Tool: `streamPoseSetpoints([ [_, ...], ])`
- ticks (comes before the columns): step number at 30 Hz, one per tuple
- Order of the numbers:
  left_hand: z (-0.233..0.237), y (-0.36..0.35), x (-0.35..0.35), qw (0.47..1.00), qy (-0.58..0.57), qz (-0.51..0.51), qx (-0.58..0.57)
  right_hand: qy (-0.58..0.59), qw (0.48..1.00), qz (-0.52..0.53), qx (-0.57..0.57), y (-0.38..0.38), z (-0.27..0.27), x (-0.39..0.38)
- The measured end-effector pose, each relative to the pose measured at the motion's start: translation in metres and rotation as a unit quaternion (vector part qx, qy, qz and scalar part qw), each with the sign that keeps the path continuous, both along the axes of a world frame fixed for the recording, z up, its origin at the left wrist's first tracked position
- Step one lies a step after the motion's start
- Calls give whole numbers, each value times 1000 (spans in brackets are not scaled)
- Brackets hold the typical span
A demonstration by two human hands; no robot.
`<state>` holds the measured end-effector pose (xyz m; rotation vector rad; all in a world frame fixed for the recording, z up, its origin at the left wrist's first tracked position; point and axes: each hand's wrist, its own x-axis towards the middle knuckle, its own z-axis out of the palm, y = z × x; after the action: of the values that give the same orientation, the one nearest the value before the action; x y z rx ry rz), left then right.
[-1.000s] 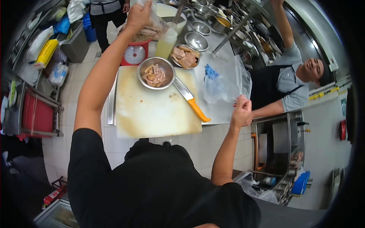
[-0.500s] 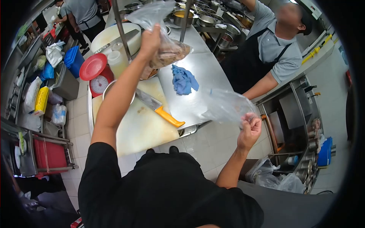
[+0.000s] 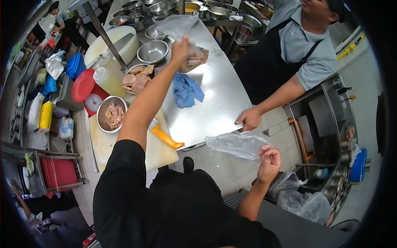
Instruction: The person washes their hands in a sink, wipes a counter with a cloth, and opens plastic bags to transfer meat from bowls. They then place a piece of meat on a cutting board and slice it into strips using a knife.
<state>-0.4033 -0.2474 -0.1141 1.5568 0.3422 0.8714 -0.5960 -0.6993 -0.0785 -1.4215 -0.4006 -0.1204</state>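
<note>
My left hand (image 3: 180, 50) is stretched out over the steel table, closed round the neck of a clear plastic bag. Pieces of meat (image 3: 196, 60) fill the bag's lower part, close over the tabletop. My right hand (image 3: 269, 162) pinches a second clear plastic bag (image 3: 236, 145), which hangs flat beyond the table's front edge with nothing showing inside. A crumpled blue cloth (image 3: 187, 90) lies on the steel near my left forearm. Under that forearm, a knife with a yellow handle (image 3: 166, 136) rests on the cutting board (image 3: 155, 156), its blade mostly hidden.
A bowl of meat strips (image 3: 111, 115) sits left of my arm, with larger meat pieces (image 3: 139, 78) behind it. A red scale (image 3: 93, 101) and a bare metal bowl (image 3: 152, 51) stand nearby. A co-worker's hand (image 3: 249, 119) touches the table's right corner.
My left hand has moved slightly right and lower with the meat bag. The other bag has dropped lower in my right hand. More bowls and the co-worker's hand now show.
</note>
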Motion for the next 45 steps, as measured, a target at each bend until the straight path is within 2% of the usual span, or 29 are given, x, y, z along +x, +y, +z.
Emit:
streamPoseSetpoints([
  [3, -16, 3, 3, 999, 46, 17, 15, 15, 1000, 23, -12, 4, 0, 7],
  [5, -33, 11, 5, 993, 101, -18, 51, 21, 999, 31, -25, 10, 1, 10],
  [6, -39, 17, 4, 965, 207, 10, 159, 26, 998, 43, -28, 13, 2, 12],
  [8, -50, 19, -3, 983, 120, -20, 138, 16, 997, 60, -37, 22, 5, 16],
  [10, -7, -4, -39, 981, 128, -33, 143, 25, 997, 70, -25, 33, 7, 20],
  [12, -4, 14, -50, 945, 162, -107, 262, 13, 996, 81, -19, 39, 4, 27],
  [13, -5, 14, -71, 946, 177, -86, 258, 21, 994, 106, -18, 47, 4, 30],
  [15, 37, -26, -142, 968, 140, -7, 208, 7, 992, 122, 23, 67, 9, 31],
  [17, 44, -43, -208, 978, 118, -155, 72, -16, 983, 183, 3, 88, 10, 35],
  [19, 69, -68, -285, 966, 132, -218, -39, -30, 972, 233, -18, 114, 13, 32],
  [22, 71, -77, -346, 971, 111, -211, 0, -77, 937, 340, -11, 158, 12, 32],
  [24, 86, -80, -378, 989, 98, -106, 42, -112, 923, 368, 1, 186, 17, 23],
  [25, 94, -86, -391, 990, 95, -90, 50, -143, 907, 396, 8, 197, 20, 12],
  [27, 105, -97, -405, 953, 216, 15, 213, -120, 902, 413, 38, 213, 25, -11],
  [29, 76, -92, -423, 953, 203, 77, 211, -101, 897, 426, 55, 218, 30, -21],
  [31, 48, -78, -445, 907, 299, 162, 248, 152, 844, 482, 181, 221, 31, -31],
  [32, 36, -75, -453, 907, 299, 161, 250, 221, 803, 507, 223, 220, 30, -31],
  [33, 25, -75, -461, 957, 245, 124, 97, 311, 772, 506, 227, 216, 26, -31],
  [34, 16, -75, -471, 977, 187, 84, -62, 361, 727, 531, 244, 211, 15, -28],
  [35, 18, -80, -481, 976, 193, 77, -62, 408, 678, 553, 261, 209, 8, -34],
  [36, 22, -84, -490, 971, 82, 47, -221, 411, 681, 545, 265, 204, 0, -47],
  [37, 27, -86, -499, 927, -32, 16, -373, 399, 701, 557, 197, 199, -6, -62],
  [38, 30, -84, -508, 910, -57, 28, -410, 387, 718, 565, 125, 194, -9, -78],
  [39, 25, -79, -519, 907, -58, 21, -417, 214, 809, 544, -51, 195, -27, -95],
  [41, 10, -68, -543, 883, -107, -111, -443, 48, 826, 507, -243, 199, -47, -131],
  [42, 5, -62, -553, 882, -97, -143, -438, 48, 823, 507, -251, 201, -53, -140],
  [43, -1, -54, -566, 880, -98, -141, -443, 126, 844, 479, -204, 207, -59, -147],
  [44, -7, -45, -581, 905, -23, -158, -395, 205, 858, 446, -152, 213, -66, -156],
  [45, -5, -42, -594, 922, 55, -177, -340, 332, 798, 499, 65, 219, -60, -164],
])
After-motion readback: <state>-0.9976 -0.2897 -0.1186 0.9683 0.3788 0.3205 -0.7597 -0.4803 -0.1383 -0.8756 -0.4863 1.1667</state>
